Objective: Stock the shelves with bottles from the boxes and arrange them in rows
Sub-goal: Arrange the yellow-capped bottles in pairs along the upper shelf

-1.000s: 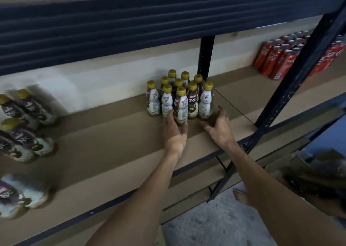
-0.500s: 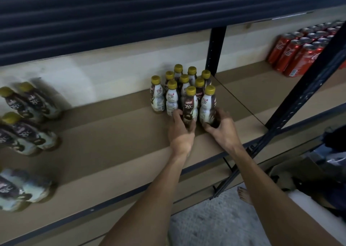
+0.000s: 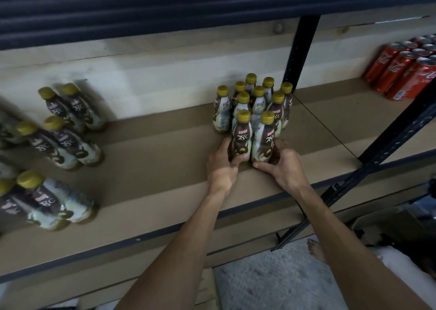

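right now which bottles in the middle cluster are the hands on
The two front bottles: left hand on the left front bottle, right hand on the right front bottle.

Dim light. Brown shelf board (image 3: pixel 146 158) on dark metal upright (image 3: pixel 300 50) (perforated); grey textured floor (image 3: pixel 266 283) below.
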